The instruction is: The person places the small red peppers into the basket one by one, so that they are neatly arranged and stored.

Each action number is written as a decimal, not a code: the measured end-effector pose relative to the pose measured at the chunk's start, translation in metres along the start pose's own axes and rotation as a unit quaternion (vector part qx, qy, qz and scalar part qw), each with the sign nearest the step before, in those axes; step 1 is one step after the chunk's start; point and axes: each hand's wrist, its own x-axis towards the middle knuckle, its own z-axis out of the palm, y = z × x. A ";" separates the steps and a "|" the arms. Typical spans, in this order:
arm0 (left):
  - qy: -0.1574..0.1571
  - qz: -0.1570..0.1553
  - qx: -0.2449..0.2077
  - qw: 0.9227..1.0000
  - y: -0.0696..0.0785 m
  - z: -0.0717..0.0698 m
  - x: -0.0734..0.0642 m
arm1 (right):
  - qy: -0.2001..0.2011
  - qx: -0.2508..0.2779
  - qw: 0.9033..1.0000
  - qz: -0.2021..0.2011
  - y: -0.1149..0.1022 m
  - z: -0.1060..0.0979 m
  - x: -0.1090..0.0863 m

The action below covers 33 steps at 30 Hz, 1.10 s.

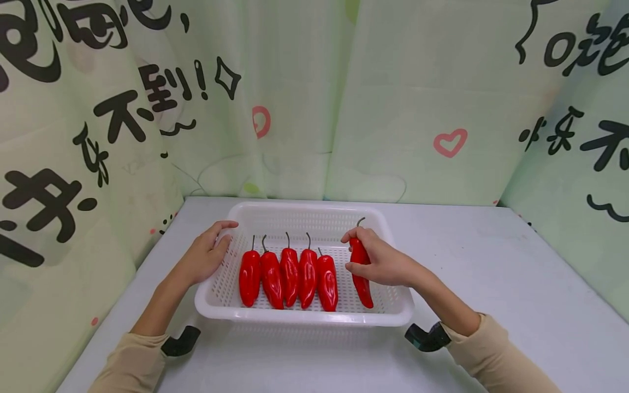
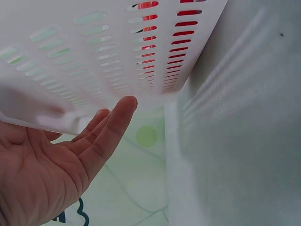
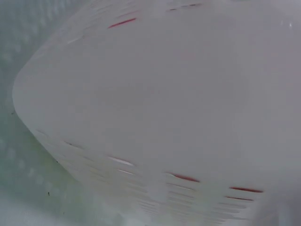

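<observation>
A white plastic basket (image 1: 304, 321) with slotted walls stands on the table, several glossy red chili peppers (image 1: 289, 275) with dark stems lying in a row inside. My left hand (image 1: 203, 259) holds the basket's left rim; in the left wrist view its fingers (image 2: 106, 134) reach along the outside of the slotted wall. Over the basket's right part, my right hand (image 1: 380, 261) grips another red chili pepper (image 1: 362, 289) between thumb and fingers, its stem pointing up and away. The right wrist view shows the basket's outer wall (image 3: 141, 94) up close, with that hand out of sight.
Under the basket is a white table (image 1: 472, 262). A pale green curtain (image 1: 393, 109) with black writing and pink hearts encloses it at the back and sides. Black straps (image 1: 183, 342) sit at both wrists.
</observation>
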 end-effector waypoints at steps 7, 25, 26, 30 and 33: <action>0.001 -0.001 0.006 1.000 -0.001 0.000 0.001 | -0.003 -0.028 1.000 0.005 -0.002 0.003 0.003; 0.000 0.003 0.001 1.000 -0.002 0.000 0.003 | 0.019 -0.041 0.994 0.101 -0.007 0.012 0.006; 0.000 0.003 0.001 1.000 -0.002 0.000 0.003 | 0.021 -0.041 0.994 0.100 -0.007 0.012 0.006; 0.000 -0.002 0.003 1.000 -0.002 0.000 0.002 | 0.024 -0.037 0.995 0.094 -0.007 0.013 0.005; 0.000 -0.005 0.004 1.000 -0.002 0.000 0.002 | 0.025 -0.037 0.996 0.075 -0.006 0.012 0.005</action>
